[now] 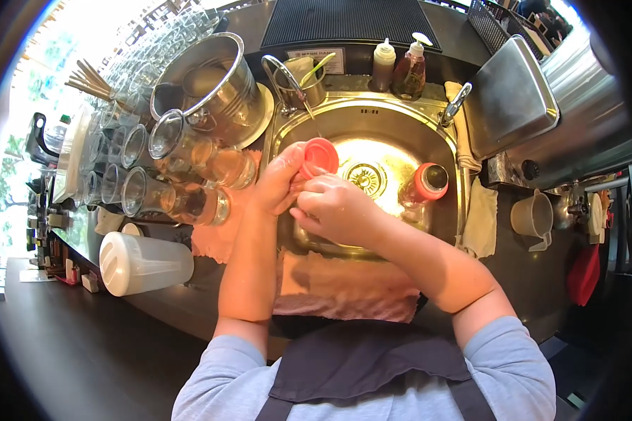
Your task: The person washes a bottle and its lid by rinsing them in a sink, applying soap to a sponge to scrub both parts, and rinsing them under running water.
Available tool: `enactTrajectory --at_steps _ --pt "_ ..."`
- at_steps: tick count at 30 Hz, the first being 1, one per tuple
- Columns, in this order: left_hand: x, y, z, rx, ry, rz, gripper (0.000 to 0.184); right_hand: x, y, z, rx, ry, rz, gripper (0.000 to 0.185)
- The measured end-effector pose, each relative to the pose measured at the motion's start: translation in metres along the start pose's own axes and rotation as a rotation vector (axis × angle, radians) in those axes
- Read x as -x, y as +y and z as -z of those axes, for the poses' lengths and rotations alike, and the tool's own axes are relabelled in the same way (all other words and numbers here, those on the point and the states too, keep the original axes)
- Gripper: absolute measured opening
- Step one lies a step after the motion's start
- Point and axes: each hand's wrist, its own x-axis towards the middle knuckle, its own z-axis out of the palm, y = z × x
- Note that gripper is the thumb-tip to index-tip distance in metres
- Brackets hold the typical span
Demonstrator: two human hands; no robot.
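My left hand (279, 181) grips a round red lid (321, 156) over the left side of the sink, its hollow side facing up toward me. Curled fingers of my right hand (338, 207) press close to the lid's lower edge; what they pinch, if anything, is hidden. In the right of the metal sink basin (393, 121) leans a bottle with a red collar (430, 181) and a dark top. Just above the lid is the tip of a slim curved faucet (288, 78).
Glass jugs (144, 193) and a large steel bucket (214, 91) crowd the left. Behind the sink stand a pump soap bottle (409, 70) and a squeeze bottle (383, 64). A white lidded pitcher (144, 263), a pink cloth (347, 288) and a measuring jug (531, 216) are nearby.
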Motion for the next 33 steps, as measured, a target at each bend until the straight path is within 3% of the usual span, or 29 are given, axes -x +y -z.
enactTrajectory --at_steps 2,3,4,6,7,10,11,12,17,21,23,28,30,32,33 --pt "0.000 -0.005 -0.011 -0.113 0.301 -0.042 0.040 -0.004 -0.010 0.003 -0.147 -0.103 -0.143 0.025" --pt "-0.001 -0.007 -0.001 -0.145 0.343 -0.053 0.042 -0.004 -0.011 0.004 -0.205 -0.150 -0.172 0.025" --pt "0.001 -0.011 0.007 -0.142 0.349 -0.054 0.042 -0.005 -0.013 0.006 -0.209 -0.154 -0.170 0.025" --pt "0.005 -0.014 0.015 0.197 0.338 0.060 0.045 -0.008 -0.015 0.014 -0.181 -0.180 0.046 0.022" --pt "0.007 -0.012 0.018 0.466 0.129 0.146 0.044 -0.010 -0.014 0.019 -0.185 -0.184 0.048 0.022" --pt "0.008 -0.014 0.012 0.532 0.052 0.178 0.045 -0.017 -0.003 0.027 -0.056 -0.179 0.071 0.021" --pt "0.000 -0.017 0.016 0.407 0.222 0.245 0.045 -0.018 0.000 0.027 -0.037 -0.217 0.098 0.021" --pt "-0.001 -0.017 0.014 0.406 0.222 0.245 0.045 -0.018 0.002 0.027 -0.016 -0.253 0.125 0.022" --pt "0.000 -0.015 0.009 0.616 -0.089 0.238 0.044 -0.021 -0.002 0.028 -0.011 -0.278 0.043 0.027" --pt "0.002 -0.017 0.009 0.581 -0.058 0.235 0.041 -0.021 -0.002 0.030 -0.020 -0.249 0.054 0.027" --pt "0.004 -0.016 0.003 0.393 0.115 0.199 0.038 -0.022 -0.002 0.030 -0.052 -0.256 0.025 0.026" --pt "0.001 -0.020 0.004 0.437 0.197 0.282 0.034 -0.025 -0.004 0.027 -0.175 -0.303 0.083 0.023" --pt "0.001 -0.016 -0.004 0.464 0.167 0.308 0.035 -0.025 -0.001 0.028 -0.006 -0.370 0.102 0.023" --pt "0.000 -0.009 -0.020 0.448 0.369 0.310 0.037 -0.025 -0.001 0.029 0.035 -0.345 0.114 0.023" --pt "0.000 -0.011 -0.016 0.448 0.371 0.308 0.037 -0.025 -0.001 0.029 0.077 -0.319 0.124 0.023"
